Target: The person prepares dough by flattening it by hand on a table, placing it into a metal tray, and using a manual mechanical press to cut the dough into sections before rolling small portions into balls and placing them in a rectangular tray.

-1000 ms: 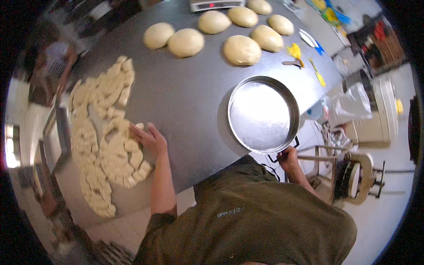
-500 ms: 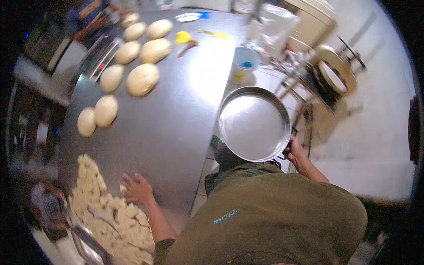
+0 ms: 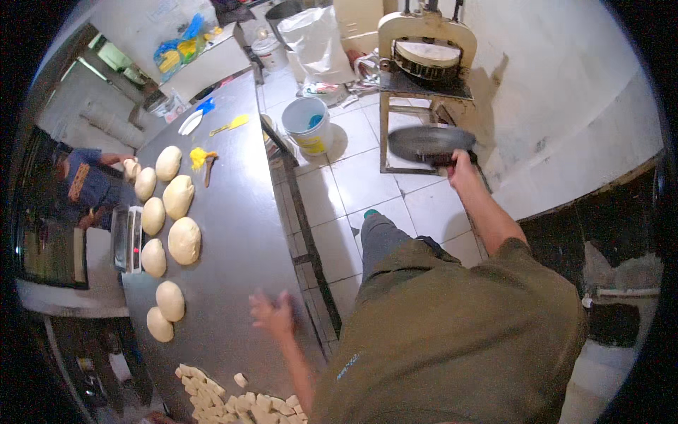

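Round metal pan is held out level over the tiled floor, gripped at its near rim by the right hand, just in front of the dough press. Blurred left hand rests spread open on the steel desk, near cut dough pieces.

Pale tiled floor, whitish wall, long steel table.
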Tool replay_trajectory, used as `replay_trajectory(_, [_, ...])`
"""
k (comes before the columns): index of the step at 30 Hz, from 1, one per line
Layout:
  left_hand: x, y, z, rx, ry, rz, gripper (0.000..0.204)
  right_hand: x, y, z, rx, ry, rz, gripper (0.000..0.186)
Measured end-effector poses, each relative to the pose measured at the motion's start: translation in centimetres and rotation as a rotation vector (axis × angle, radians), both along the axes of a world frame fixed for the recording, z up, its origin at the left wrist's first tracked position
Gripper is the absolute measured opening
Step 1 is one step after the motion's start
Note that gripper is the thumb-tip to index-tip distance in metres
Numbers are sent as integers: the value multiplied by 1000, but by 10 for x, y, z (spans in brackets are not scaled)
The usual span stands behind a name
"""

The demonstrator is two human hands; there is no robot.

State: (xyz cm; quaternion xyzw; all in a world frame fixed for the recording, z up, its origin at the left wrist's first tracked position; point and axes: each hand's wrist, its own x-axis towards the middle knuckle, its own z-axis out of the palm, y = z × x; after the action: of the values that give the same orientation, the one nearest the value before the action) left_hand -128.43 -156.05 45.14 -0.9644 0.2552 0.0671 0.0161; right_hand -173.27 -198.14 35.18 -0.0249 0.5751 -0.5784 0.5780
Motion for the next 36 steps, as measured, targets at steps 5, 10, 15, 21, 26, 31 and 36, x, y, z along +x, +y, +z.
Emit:
replay_trajectory(5, [-41, -88, -19, 205, -86, -12, 125, -24, -112, 20, 112, 49, -203, 28])
replay_trajectory(10, [-35, -84, -26, 201, -62, 35, 129, -55, -186, 8, 17, 113, -102, 23])
replay_trajectory(15, [-24, -75, -51, 266, -163, 7, 132, -49, -204, -36, -30, -61, -185, 18])
replay_trajectory(21, [-22, -84, -37, 261, -92, 49, 132, -39, -284, -113, 51, -270, -185, 18])
replay_trajectory(26, [-27, -83, -34, 170, -124, -14, 134, -17, -362, -129, 62, -32, -290, 15])
replay_trajectory(31, [-5, -94, -45, 206, -11, -16, 119, -67, -406, -136, -43, 629, 451, 13])
replay_trajectory(36, [-23, -86, -35, 283, -82, 34, 115, 72, -333, -84, 44, 975, 530, 50])
